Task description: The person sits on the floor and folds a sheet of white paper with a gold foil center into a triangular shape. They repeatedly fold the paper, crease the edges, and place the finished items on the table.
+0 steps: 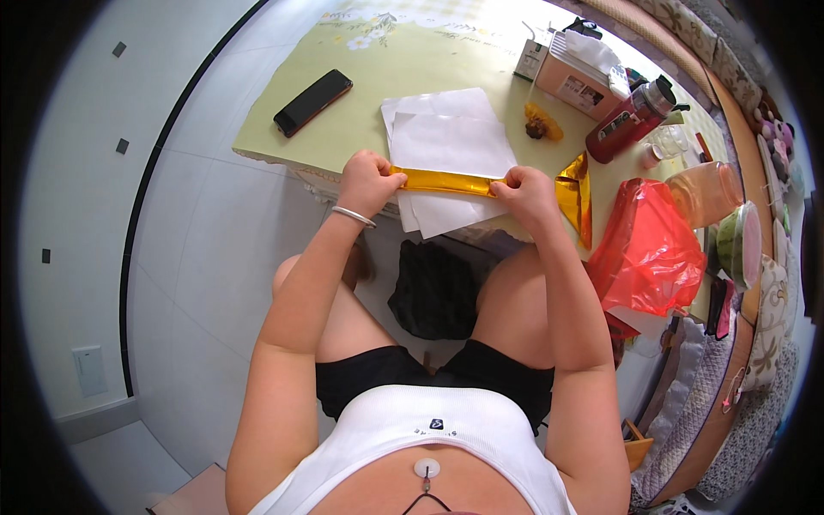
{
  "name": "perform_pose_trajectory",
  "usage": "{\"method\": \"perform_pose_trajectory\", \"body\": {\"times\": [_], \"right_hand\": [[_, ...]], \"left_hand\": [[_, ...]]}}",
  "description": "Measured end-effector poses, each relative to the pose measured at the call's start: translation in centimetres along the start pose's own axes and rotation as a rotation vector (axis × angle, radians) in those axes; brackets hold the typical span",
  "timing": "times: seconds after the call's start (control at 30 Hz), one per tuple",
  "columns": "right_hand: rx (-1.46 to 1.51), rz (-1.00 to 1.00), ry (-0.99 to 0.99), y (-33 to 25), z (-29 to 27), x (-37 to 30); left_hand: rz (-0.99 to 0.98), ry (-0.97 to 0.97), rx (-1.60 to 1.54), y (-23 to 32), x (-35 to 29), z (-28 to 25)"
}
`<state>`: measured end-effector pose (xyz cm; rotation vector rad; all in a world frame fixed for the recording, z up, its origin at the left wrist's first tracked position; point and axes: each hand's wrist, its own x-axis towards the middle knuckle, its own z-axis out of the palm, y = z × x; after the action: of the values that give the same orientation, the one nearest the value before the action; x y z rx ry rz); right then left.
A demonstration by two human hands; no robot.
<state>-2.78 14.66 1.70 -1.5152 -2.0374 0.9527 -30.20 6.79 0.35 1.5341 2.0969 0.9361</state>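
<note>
A narrow strip of shiny gold foil paper (451, 183) stretches flat between my two hands, over the table's near edge. My left hand (369, 182) pinches its left end between thumb and finger; a silvery bangle circles that wrist. At the other end, my right hand (527, 196) grips the strip the same way. Beneath the strip lie several overlapping white paper sheets (451, 142), partly hanging past the edge. Just right of my right hand rests a folded gold foil piece (576, 196) with a pointed shape.
A black phone (313, 102) lies on the table (360, 90) at left. On the right are a brown-yellow lump (542, 124), a pink tissue box (586, 77), a dark red flask (631, 120), an orange-tinted jar (704, 190), a red plastic bag (650, 249) and a cut watermelon (738, 245).
</note>
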Motion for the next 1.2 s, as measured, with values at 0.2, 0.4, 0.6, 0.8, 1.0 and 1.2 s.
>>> {"method": "perform_pose_trajectory", "body": {"times": [0.2,0.4,0.6,0.8,1.0,1.2], "right_hand": [[-0.058,-0.017,0.008,-0.6,0.0,-0.1],[-0.117,0.020,-0.012,-1.2,-0.1,0.0],[-0.206,0.001,-0.033,-1.0,0.1,0.4],[-0.278,0.015,-0.036,-1.6,0.3,0.3],[-0.401,0.007,0.043,-1.9,0.5,-0.5],[-0.672,-0.588,0.372,-1.0,2.2,-1.3]], "left_hand": [[0.046,0.016,0.022,-0.5,0.0,0.3],[0.044,0.000,0.049,0.2,-0.2,0.2],[0.088,0.016,0.057,-0.2,-0.2,0.4],[0.124,0.002,0.168,0.3,-0.4,0.2],[0.835,0.079,0.634,2.6,-0.9,-0.4],[1.019,-0.152,0.773,1.2,0.1,0.4]]}}
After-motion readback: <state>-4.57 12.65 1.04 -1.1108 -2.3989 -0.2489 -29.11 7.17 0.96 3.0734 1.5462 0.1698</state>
